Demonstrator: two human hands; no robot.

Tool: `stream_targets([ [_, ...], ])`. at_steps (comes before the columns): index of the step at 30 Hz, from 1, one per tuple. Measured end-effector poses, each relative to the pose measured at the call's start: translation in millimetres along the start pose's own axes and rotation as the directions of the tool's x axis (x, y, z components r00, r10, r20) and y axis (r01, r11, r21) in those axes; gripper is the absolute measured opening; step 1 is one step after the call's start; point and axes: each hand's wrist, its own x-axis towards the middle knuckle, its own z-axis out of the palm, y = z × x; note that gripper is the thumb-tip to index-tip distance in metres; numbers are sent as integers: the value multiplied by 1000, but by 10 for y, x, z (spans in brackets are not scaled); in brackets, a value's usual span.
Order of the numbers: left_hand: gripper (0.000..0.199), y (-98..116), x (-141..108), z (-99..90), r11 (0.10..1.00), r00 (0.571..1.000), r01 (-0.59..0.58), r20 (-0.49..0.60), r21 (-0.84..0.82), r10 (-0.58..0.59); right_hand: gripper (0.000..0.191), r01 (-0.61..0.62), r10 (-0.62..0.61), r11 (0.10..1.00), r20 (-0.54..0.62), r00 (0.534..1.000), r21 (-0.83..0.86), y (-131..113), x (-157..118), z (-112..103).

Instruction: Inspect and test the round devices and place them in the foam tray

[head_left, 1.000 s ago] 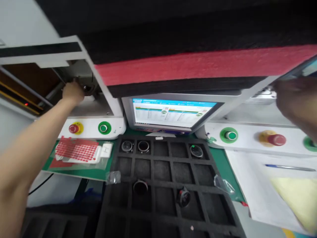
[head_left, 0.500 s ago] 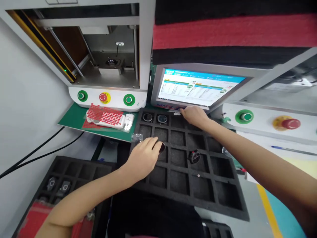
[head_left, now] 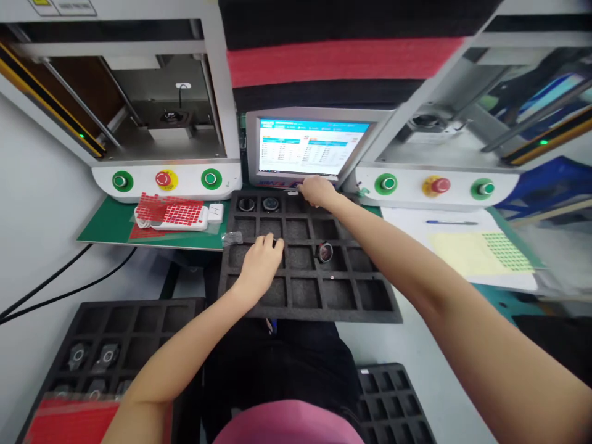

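Over the middle compartments of the black foam tray (head_left: 303, 293), my left hand (head_left: 262, 262) has its fingers curled around a dark round watch piece (head_left: 276, 242), mostly hidden by them. My right hand (head_left: 318, 191) is closed at the tray's back edge, just below the monitor (head_left: 309, 148); whatever its fingertips hold is hidden. Two round watch pieces, one at the back left (head_left: 246, 204) and one beside it (head_left: 271, 204), lie in the tray's back row. A watch with a dark band (head_left: 325, 251) rests in a compartment right of my left hand.
Presses with green and red buttons (head_left: 165, 179) flank the monitor. A white keyboard (head_left: 185, 219) lies at the left, a pen (head_left: 451, 222) on paper at the right. Another foam tray (head_left: 124, 317) with watches is lower left, and one (head_left: 393, 394) is below.
The view has swung right, showing more of the right-hand press. The green OK marks on the screen are gone. The piece at my left hand is now more covered by its fingers.
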Motion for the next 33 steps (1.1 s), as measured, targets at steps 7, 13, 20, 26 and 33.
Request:
stream_targets([
  [7,42,-113,24,62,992,994,85,-64,-88,-91,48,58,-9,985,-285,958,164,477,-1304,-134],
  [13,44,-108,47,53,994,996,74,-48,-82,-78,63,114,17,963,-477,879,244,592,-2113,288],
  [20,46,-28,56,-5,997,997,67,-39,-26,-68,61,-76,272,932,-547,792,354,719,-2541,568],
  [26,38,-96,95,82,1000,990,-5,-139,-10,4,54,-304,556,802,-457,695,513,1194,-2658,737],
  [33,43,-122,87,-113,570,891,113,-171,-814,-421,53,-360,677,652,-299,673,667,1334,-2465,790],
])
